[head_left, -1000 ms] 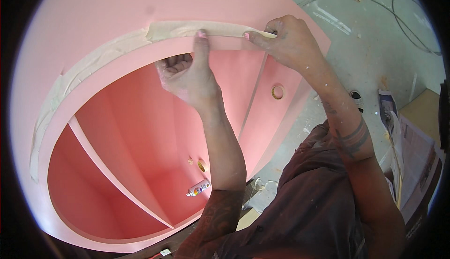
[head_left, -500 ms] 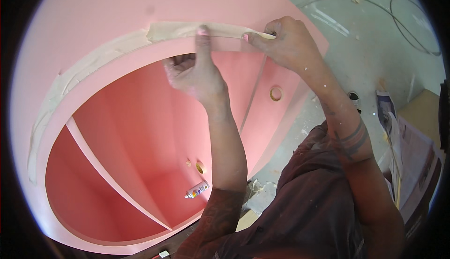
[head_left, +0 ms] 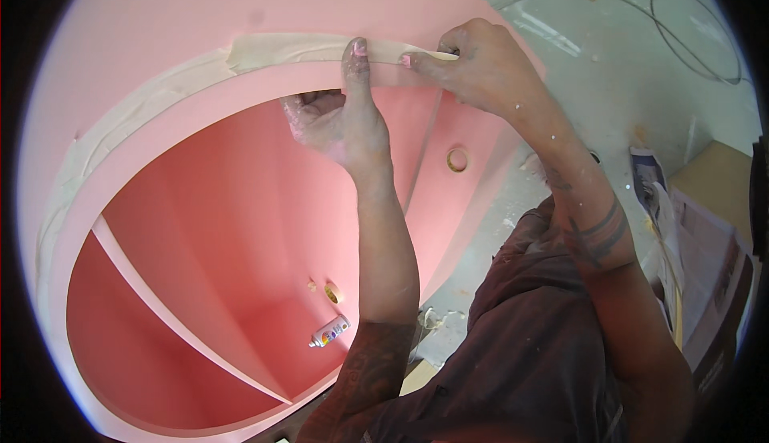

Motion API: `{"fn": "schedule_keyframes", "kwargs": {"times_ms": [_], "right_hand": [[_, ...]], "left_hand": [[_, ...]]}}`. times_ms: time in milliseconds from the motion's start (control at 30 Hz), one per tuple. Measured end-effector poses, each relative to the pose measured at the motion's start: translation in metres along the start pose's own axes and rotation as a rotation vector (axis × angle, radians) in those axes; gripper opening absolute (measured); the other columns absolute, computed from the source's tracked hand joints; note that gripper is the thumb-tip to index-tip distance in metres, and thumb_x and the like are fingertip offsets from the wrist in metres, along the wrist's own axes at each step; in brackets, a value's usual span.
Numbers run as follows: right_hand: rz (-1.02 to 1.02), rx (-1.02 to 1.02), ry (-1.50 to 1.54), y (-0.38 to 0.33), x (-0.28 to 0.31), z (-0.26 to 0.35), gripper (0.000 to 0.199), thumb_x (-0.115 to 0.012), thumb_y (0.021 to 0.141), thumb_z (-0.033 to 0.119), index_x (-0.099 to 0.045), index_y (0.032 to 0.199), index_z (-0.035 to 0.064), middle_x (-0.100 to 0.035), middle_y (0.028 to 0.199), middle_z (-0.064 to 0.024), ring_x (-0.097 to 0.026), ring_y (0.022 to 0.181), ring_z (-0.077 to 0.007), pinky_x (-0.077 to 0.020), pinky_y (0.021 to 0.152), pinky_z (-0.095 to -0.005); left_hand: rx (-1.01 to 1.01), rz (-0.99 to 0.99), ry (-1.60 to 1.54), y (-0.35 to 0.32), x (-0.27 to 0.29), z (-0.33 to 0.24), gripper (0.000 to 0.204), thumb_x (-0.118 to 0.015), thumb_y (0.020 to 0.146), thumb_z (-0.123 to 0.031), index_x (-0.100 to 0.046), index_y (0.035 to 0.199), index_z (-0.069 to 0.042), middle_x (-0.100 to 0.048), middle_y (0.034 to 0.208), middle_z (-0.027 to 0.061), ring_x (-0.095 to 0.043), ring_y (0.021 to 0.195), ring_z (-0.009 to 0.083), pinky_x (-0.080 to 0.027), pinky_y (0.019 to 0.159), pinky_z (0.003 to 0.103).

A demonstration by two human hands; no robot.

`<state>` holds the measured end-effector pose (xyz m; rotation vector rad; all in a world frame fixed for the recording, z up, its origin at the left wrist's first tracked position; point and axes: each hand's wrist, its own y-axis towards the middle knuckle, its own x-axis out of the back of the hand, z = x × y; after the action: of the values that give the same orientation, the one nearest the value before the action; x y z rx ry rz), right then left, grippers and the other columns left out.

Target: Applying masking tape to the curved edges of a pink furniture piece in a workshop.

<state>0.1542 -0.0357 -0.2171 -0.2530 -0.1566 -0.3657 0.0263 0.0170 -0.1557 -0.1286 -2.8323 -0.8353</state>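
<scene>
A strip of cream masking tape [head_left: 288,49] runs along the curved rim of a large pink shell [head_left: 176,10]. My left hand [head_left: 352,126] clasps this rim, its thumb pressed on the tape and its fingers curled beneath the edge. To its right, my right hand [head_left: 485,62] pinches the tape's end between thumb and forefinger, slightly lifted from the pink surface. The older length of tape to the left looks wrinkled.
Inside the shell are a spray can [head_left: 330,331], a tape roll [head_left: 332,292] and a curved pink divider [head_left: 176,307]. Another tape roll [head_left: 456,159] sits on the pink panel at right. A cable [head_left: 665,34] loops over the floor; cardboard [head_left: 709,183] and paper lie at right.
My left thumb has shifted slightly right along the tape and presses on it. My right hand still pinches the tape's end. The whole view has shifted a little.
</scene>
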Motion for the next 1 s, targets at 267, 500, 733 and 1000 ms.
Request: {"fn": "schedule_keyframes", "kwargs": {"times_ms": [267,500,733,1000], "right_hand": [[-0.034,0.037,-0.095,0.004,-0.004,-0.001,0.061,-0.073,0.086,0.058,-0.071,0.071,-0.0008,-0.062,0.054,-0.0119,-0.064,0.051,-0.0227,-0.0522,0.055,-0.0362],[-0.015,0.048,-0.062,0.001,0.002,0.005,0.059,-0.072,0.085,0.055,-0.068,0.067,-0.0012,-0.063,0.058,-0.0155,-0.064,0.055,-0.0276,-0.0518,0.058,-0.0409],[0.187,0.076,0.101,0.006,0.008,-0.005,0.057,-0.077,0.085,0.055,-0.069,0.073,0.0003,-0.064,0.059,-0.009,-0.064,0.057,-0.022,-0.0518,0.058,-0.0387],[0.324,0.654,0.366,0.014,0.012,-0.089,0.039,-0.08,0.093,0.038,-0.073,0.103,0.001,-0.07,0.089,-0.0036,-0.062,0.077,-0.0118,-0.0524,0.071,-0.0301]], "left_hand": [[0.046,0.1,0.138,-0.007,0.011,0.02,0.044,-0.083,0.083,0.008,-0.061,0.121,0.006,-0.07,0.109,0.0129,-0.069,0.099,0.0182,-0.059,0.086,0.033],[-0.054,0.1,0.101,-0.015,0.005,0.034,0.041,-0.08,0.086,0.008,-0.06,0.122,0.006,-0.07,0.109,0.014,-0.07,0.096,0.0186,-0.06,0.084,0.033],[0.005,0.042,0.069,-0.02,0.003,0.036,0.049,-0.08,0.085,0.007,-0.055,0.127,0.006,-0.067,0.116,0.0162,-0.07,0.104,0.0224,-0.059,0.093,0.037],[-0.076,0.069,0.105,-0.02,0.006,0.044,0.046,-0.083,0.087,-0.004,-0.057,0.123,0.006,-0.069,0.108,0.0161,-0.072,0.097,0.02,-0.061,0.084,0.033]]}}
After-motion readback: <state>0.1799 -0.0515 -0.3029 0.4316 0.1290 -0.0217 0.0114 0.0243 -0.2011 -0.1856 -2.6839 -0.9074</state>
